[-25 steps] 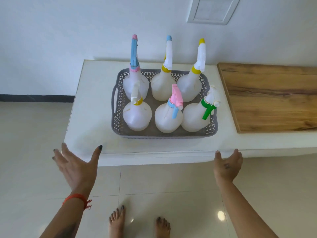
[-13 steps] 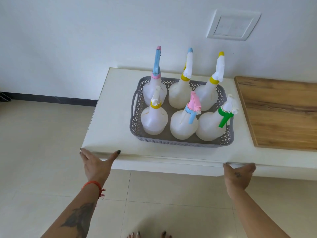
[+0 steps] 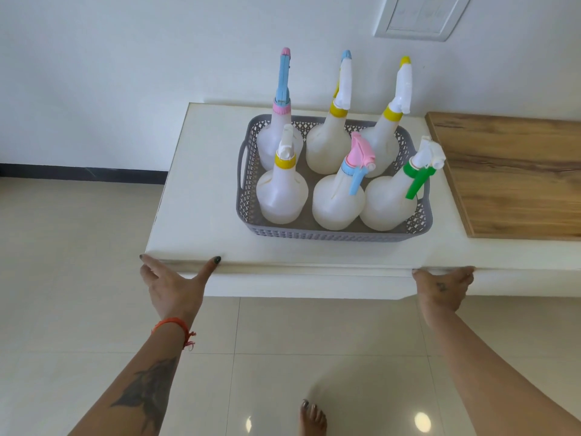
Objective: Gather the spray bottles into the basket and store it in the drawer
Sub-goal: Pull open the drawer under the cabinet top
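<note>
Six translucent white plastic spray bottles stand upright in two rows of three inside a single grey plastic basket (image 3: 248, 196), its walls pierced in a lattice pattern and a slot handle cut into its left end, on a smooth white surface (image 3: 201, 190) against a white wall. In the back row, one bottle has a blue trigger head and pink collar (image 3: 279, 133), and two carry white heads with yellow collars (image 3: 328, 143) (image 3: 382, 146); in the front row stand one with a white head and yellow collar (image 3: 281, 193), one with a pink head and blue trigger (image 3: 338, 199), and one with a white head and green trigger (image 3: 388, 202). All six have rounded, bulbous bodies tapering to narrow necks. The person's left hand (image 3: 171, 286) meets the front left corner of the surface, thumb and one finger spread along its edge, the other fingers out of sight; the right hand (image 3: 440, 289) presses up at the front edge further right, its fingers (image 3: 462, 272) hooked under the lip, and whether either hand truly grips cannot be told. One wood-grain board (image 3: 509, 174) lies on the surface, just right of the basket. One white switch plate (image 3: 418, 17) is set in the wall above. An orange thread band (image 3: 173, 325) circles the left wrist, and one bare foot (image 3: 312, 418) shows on the glossy beige floor tiles (image 3: 78, 278).
</note>
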Available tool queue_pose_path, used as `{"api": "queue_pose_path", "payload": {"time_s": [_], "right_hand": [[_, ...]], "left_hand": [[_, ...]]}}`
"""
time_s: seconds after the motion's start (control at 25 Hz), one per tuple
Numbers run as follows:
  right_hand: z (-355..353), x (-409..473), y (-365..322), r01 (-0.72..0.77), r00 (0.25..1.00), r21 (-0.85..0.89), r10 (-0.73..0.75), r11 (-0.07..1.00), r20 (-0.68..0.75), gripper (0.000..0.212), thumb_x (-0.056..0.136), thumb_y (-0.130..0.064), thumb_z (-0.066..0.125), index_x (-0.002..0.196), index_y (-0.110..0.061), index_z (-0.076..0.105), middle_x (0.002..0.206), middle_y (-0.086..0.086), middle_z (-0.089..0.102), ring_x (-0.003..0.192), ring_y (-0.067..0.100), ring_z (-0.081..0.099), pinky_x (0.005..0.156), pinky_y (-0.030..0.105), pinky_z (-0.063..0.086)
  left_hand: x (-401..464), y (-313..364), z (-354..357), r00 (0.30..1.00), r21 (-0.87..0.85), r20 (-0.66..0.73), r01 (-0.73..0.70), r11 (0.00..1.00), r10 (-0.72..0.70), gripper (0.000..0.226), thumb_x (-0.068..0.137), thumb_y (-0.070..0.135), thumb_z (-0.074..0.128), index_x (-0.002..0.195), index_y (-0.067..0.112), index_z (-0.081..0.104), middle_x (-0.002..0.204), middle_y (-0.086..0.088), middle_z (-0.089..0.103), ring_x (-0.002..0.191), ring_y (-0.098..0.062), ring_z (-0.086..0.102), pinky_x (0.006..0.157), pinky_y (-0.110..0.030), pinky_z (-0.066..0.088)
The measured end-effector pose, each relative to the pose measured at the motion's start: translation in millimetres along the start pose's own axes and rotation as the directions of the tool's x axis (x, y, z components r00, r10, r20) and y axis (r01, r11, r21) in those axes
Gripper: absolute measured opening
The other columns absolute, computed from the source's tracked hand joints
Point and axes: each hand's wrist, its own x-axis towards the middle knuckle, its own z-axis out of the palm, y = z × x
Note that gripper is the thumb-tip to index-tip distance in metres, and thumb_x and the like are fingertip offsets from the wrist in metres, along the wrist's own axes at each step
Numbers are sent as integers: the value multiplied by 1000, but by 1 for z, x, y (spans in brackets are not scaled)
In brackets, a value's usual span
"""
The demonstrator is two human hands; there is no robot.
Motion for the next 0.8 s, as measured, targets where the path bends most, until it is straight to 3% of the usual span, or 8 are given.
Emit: {"api": "queue_pose_path", "payload": {"time_s": [0.36, 0.56, 0.64, 0.68, 0.72, 0.8], "right_hand": [[-16, -1, 27, 14, 999, -20, -14, 1000, 37, 105, 76, -33, 75, 148, -3, 3, 158, 13, 7, 145, 28, 11, 115, 39, 16], [-32, -22, 28, 11, 998, -99, -6, 995, 59, 99, 78, -31, 73, 148, -5, 8, 157, 15, 11, 143, 32, 17, 113, 44, 23], [-32, -41, 23, 209, 978, -185, -208, 960, 27, 87, 80, -24, 71, 146, -2, 18, 154, 22, 17, 139, 38, 23, 111, 47, 28], [-28, -55, 20, 401, 914, -221, -404, 889, 36, 79, 81, -19, 68, 143, 1, 24, 150, 26, 23, 137, 40, 27, 110, 47, 30], [-19, -73, 17, 594, 801, -229, -594, 771, 75, 70, 82, -15, 66, 140, 4, 31, 145, 28, 33, 133, 42, 34, 108, 47, 33], [2, -111, 9, 823, 569, -156, -789, 547, 234, 51, 85, -8, 62, 132, 5, 45, 128, 26, 53, 120, 40, 49, 102, 43, 40]], "left_hand": [[-11, -21, -3, 1000, 105, 13, -12, 994, 10, 131, 59, 62, 74, 145, -5, 2, 154, -20, 11, 135, -37, 32, 107, -41, 34], [-28, -26, -14, 998, 129, 63, 19, 991, -28, 124, 64, 58, 73, 146, -3, 3, 154, -20, 10, 137, -38, 28, 110, -45, 32], [-42, -19, -15, 997, 261, 36, -74, 962, 67, 109, 71, 53, 70, 146, 0, 11, 152, -25, 14, 140, -41, 19, 114, -50, 19], [-52, -12, -12, 980, 336, 42, -198, 921, 196, 96, 76, 48, 68, 144, 1, 20, 151, -27, 20, 141, -41, 18, 115, -51, 13], [-64, -4, -5, 933, 373, 74, -353, 858, 352, 80, 80, 39, 66, 141, 2, 30, 148, -26, 28, 140, -39, 21, 114, -51, 11], [-90, 14, 17, 785, 318, 256, -619, 718, 564, 51, 89, 21, 55, 136, 6, 42, 143, -18, 42, 138, -32, 30, 116, -49, 13]]}}
